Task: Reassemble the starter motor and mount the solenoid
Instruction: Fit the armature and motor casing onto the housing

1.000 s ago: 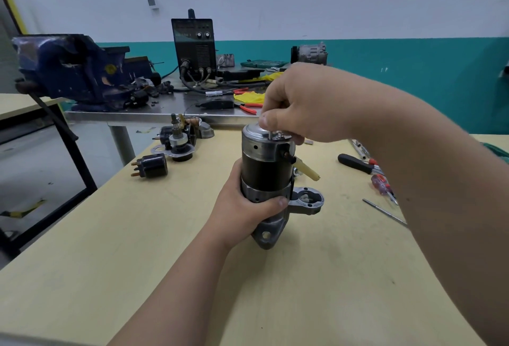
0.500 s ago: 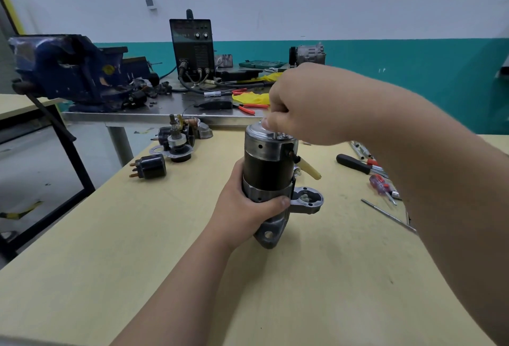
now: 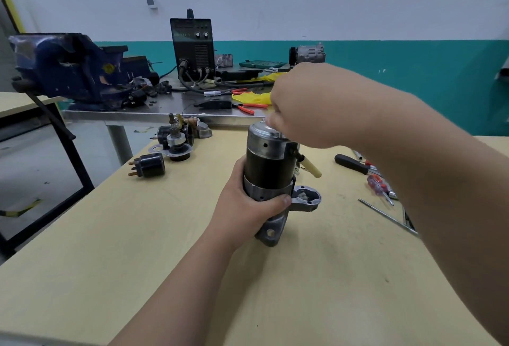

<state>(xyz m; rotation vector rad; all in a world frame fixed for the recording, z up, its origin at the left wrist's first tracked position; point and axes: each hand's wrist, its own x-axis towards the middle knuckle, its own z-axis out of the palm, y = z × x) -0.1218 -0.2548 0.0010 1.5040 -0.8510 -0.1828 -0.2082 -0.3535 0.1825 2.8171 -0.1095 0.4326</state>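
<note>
1. Motor [image 3: 268, 169] stands upright on the bench [image 3: 137, 235], nose down; it looks heavy, rigid metal, with a smooth round body likely to slip, so it is best held low around the casing
2. Left grip [image 3: 248, 208] wraps that lower band, thumb in front
3. Right grip [image 3: 311, 106] curls over the top cap [image 3: 261, 132], fingertips [image 3: 271, 122] blurred; whether they pinch anything I cannot tell

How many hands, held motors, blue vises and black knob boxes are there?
Bare hands: 2, left hand and right hand
Held black-and-silver cylindrical starter motor: 1
Big blue metal vise: 1
Black box-shaped machine with knobs: 1
Total: 5
</note>
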